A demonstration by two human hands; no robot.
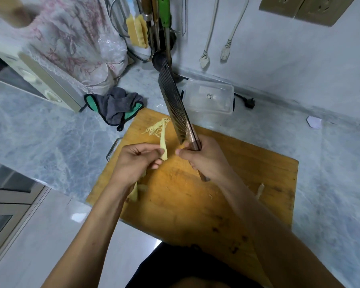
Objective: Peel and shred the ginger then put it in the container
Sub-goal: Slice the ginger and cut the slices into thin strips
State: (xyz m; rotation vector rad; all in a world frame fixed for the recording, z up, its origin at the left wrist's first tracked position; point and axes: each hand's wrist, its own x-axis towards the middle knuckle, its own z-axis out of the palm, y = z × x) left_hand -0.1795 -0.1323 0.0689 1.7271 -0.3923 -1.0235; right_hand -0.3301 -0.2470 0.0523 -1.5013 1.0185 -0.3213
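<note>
- ginger slice (pixel 163 145): a pale yellow, thin, long strip, pinched upright at its lower end in the left hand (pixel 136 157) above the cutting board (pixel 247 163).
- ginger shreds (pixel 156 127): a small loose heap of fine pale slivers on the board's far left part.
- ginger pieces (pixel 136 191): pale chunks on the board's near left edge, partly hidden by the left wrist.
- container (pixel 209 96): clear, rectangular, open, just beyond the board.

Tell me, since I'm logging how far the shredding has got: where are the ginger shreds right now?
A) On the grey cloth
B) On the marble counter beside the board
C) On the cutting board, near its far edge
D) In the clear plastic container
C: the thin ginger shreds lie on the cutting board near its far edge, while the clear plastic container behind it looks empty.
</note>
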